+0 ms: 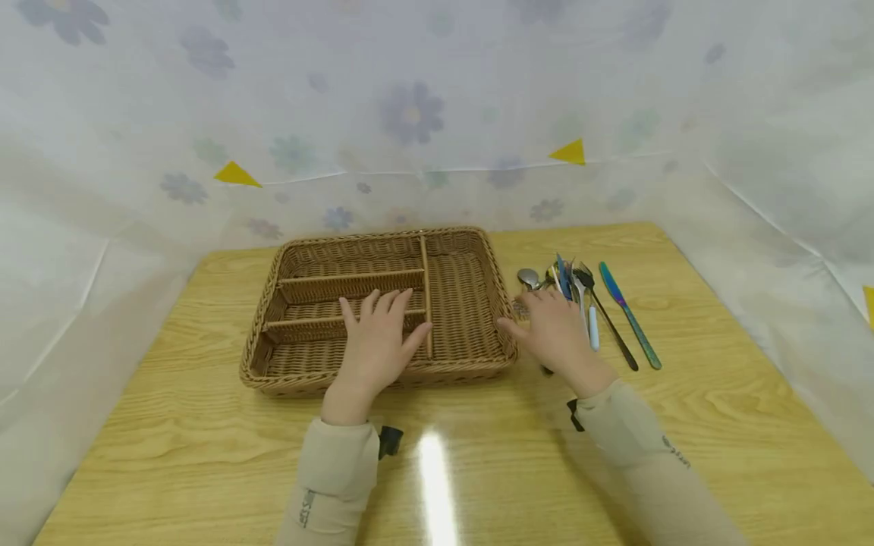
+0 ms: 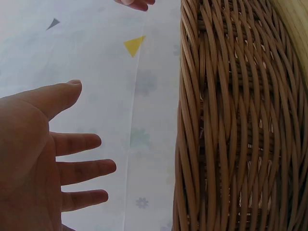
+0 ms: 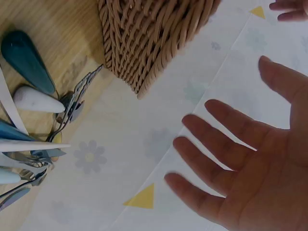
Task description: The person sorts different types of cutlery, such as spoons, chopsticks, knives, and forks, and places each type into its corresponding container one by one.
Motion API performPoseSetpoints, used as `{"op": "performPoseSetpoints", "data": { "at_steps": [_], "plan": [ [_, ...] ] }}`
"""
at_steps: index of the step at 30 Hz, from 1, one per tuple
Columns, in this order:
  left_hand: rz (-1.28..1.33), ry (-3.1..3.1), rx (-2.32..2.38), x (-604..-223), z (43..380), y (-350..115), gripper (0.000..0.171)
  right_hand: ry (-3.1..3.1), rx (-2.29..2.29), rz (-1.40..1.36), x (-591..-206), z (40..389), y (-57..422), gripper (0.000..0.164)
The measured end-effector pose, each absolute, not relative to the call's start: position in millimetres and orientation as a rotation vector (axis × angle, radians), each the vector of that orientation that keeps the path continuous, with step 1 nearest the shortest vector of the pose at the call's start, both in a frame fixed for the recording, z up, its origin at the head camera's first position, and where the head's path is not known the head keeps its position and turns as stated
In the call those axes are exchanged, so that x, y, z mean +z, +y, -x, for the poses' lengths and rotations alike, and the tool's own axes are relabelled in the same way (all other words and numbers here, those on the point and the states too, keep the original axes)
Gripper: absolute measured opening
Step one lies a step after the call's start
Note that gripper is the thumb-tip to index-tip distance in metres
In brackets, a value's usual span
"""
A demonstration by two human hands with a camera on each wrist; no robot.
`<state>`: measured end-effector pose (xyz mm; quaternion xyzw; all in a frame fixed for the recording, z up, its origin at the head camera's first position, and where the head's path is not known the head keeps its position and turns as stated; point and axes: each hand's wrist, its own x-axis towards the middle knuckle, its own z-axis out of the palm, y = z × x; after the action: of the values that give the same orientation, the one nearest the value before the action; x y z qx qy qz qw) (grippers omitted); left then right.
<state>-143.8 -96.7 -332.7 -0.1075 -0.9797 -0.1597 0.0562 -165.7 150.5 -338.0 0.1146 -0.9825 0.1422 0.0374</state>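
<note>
A brown wicker basket [image 1: 467,303] with wooden dividers lies on the table. Over its front left part my left hand [image 1: 378,345] hovers, fingers spread and holding nothing; the left wrist view shows that hand [image 2: 33,144] beside the woven wall [image 2: 231,120]. My right hand [image 1: 558,330] is held above the cutlery pile near the basket's right front corner. In the right wrist view its fingers [image 3: 216,144] are straight and apart, with nothing in them. Spoons [image 1: 528,277], forks [image 1: 580,279] and knives make up the pile, partly hidden by the right hand.
A rainbow-coloured knife [image 1: 631,317] lies apart at the pile's right, beside a long dark fork [image 1: 614,326]. The basket has one long compartment on the right and three narrower ones on the left. A flowered white curtain [image 1: 410,182] hangs behind the wooden table [image 1: 205,455].
</note>
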Motion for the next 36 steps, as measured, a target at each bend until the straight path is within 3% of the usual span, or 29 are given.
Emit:
{"op": "performPoseSetpoints", "data": {
  "at_steps": [6,9,20,36],
  "plan": [
    [0.293,-2.962,-0.488,-334.2,145.0,-99.2,0.061,-2.978,0.467,-0.372,-333.1,176.3,161.4,0.028],
    [0.279,-2.958,-0.491,-333.3,145.3,-100.1,0.061,-3.001,0.517,-0.358,-329.4,180.6,169.0,0.022],
    [0.269,-2.957,-0.491,-332.0,145.4,-102.5,0.06,-3.17,0.568,-0.15,-316.2,202.6,205.3,0.029],
    [0.254,-2.964,-0.511,-333.9,146.7,-103.1,0.059,-3.27,0.51,0.087,-343.3,235.2,275.0,0.026]
  ]
}}
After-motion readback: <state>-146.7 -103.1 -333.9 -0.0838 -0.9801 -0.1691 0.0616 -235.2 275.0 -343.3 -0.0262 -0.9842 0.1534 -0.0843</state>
